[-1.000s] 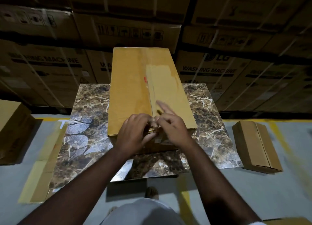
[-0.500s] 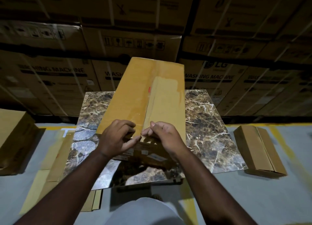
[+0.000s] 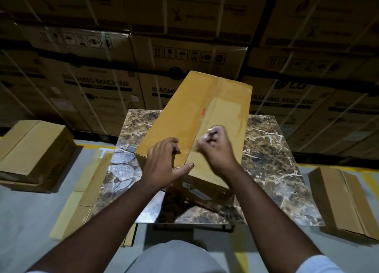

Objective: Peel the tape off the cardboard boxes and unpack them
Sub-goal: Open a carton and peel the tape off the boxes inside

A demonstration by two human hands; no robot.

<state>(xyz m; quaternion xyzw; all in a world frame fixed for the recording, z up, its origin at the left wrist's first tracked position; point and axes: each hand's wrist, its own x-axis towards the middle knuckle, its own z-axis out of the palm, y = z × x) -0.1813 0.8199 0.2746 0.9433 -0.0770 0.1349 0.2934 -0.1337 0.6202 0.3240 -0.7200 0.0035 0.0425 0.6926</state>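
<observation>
stacked washing machine cartons [image 3: 102, 84] fill the dim wall behind a marble-patterned tabletop [image 3: 272, 160]. on it lies a long cardboard box [image 3: 184, 121], turned at an angle, its far end past the tabletop's back edge. clear tape [image 3: 207, 116] runs along its top seam. the left hand [image 3: 164, 166] rests on the box's near end, fingers bent against the top, thumb out along the edge, gripping nothing. the right hand [image 3: 215, 147] is raised just above the seam, blurred, its fingers curled and pinching a loose bit of tape. other boxes sit on the floor: one at left [image 3: 34, 153], one at right [image 3: 344, 201].
</observation>
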